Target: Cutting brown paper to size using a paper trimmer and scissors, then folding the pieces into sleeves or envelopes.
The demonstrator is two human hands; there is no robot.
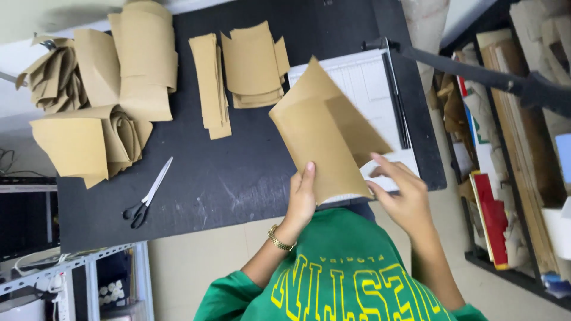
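Your left hand (301,199) pinches the folded brown paper (324,134) over the counter's (238,172) near edge. Your right hand (401,193) touches it, fingers spread. Behind it sits the paper cutter (372,89). Scissors (147,194) and paper stacks (253,62) lie apart, with bare counter between.

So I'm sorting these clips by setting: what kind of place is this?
Probably a craft or packaging workshop: a black worktable holds stacks of cut brown paper, a paper trimmer and scissors, with shelves of board stock alongside.
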